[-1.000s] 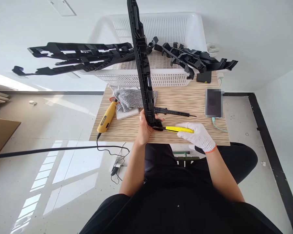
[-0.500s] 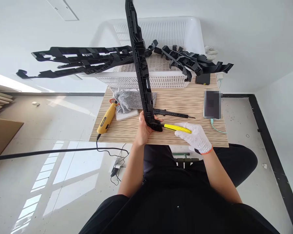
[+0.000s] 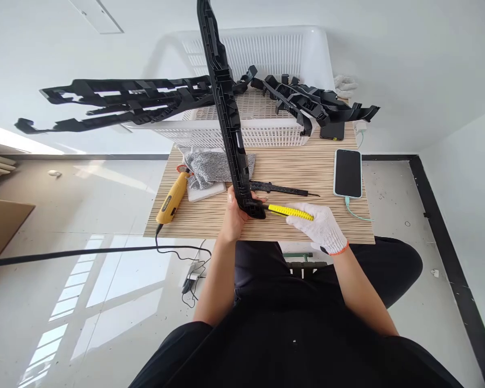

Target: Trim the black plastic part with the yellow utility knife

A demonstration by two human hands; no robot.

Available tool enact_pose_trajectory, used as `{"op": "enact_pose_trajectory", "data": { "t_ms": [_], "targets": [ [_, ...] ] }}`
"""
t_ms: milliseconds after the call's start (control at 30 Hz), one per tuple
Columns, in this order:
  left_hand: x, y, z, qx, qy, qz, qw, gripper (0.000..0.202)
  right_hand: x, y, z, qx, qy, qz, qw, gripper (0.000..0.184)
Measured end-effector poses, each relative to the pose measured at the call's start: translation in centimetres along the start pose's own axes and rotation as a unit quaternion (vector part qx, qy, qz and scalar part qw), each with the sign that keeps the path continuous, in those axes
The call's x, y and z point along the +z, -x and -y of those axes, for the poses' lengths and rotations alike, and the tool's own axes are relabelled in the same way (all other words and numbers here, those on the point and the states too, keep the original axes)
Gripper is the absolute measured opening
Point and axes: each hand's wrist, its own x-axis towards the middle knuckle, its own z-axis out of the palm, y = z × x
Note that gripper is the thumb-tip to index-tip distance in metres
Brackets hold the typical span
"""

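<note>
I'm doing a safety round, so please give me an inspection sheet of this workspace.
Surface: striped wood-look table, small for what it bears.
Job's things: long black plastic part, tilted up across the basket; yellow-handled tool, its tip at the part's lower end, contact unclear.
Clutter: yellow rotary tool, grey fabric item, black caliper, teal-edged smartphone.
Hands: bare left hand grips the part; gloved right hand grips the handle.
Cables: black cord runs from the rotary tool over the near edge; teal cable plugged into the smartphone.
Surroundings: white slotted basket with black plastic parts overhanging; cardboard box on the floor. Spills: nothing seen.
</note>
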Motion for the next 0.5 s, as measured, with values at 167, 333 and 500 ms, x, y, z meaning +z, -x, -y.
{"op": "enact_pose_trajectory", "data": {
  "t_ms": [167,333,500],
  "targets": [
    [0.0,-0.06,-0.01,-0.004,0.001,0.006,1.0,0.058,0.03,-0.05,0.12,0.002,0.001,0.007,1.0,0.047],
    [-0.21,0.06,0.05,-0.012,-0.006,0.006,1.0,0.06,0.09,-0.1,0.08,0.003,-0.024,-0.004,1.0,0.05],
    [-0.32,0.21,0.18,-0.034,-0.033,-0.008,0.999,0.045,0.9,-0.47,-0.12,0.007,-0.061,-0.051,0.997,0.052]
  ]
}}
